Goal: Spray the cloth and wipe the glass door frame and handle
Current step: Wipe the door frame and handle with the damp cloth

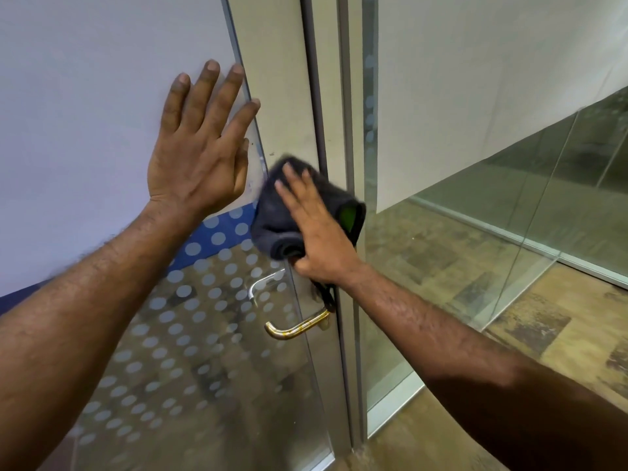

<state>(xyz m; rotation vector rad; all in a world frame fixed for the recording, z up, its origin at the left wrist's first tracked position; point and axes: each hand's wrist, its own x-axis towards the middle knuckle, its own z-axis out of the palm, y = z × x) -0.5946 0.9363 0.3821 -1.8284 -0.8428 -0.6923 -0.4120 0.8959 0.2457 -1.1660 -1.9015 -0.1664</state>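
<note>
My left hand (pixel 200 144) lies flat with fingers spread against the frosted glass door (pixel 102 96), close to its right edge. My right hand (pixel 314 229) presses a dark grey cloth (pixel 272 209) with a green patch against the door's edge and the metal frame (pixel 319 113), just above the handle. The brass lever handle (pixel 295 329) sticks out below my right wrist; a second silver lever (pixel 260 285) shows through the glass. No spray bottle is in view.
A dotted film band and a blue strip (pixel 217 236) cross the door at hand height. To the right stands a fixed glass partition (pixel 509 205) with a metal floor rail. Patterned carpet (pixel 543 334) covers the floor.
</note>
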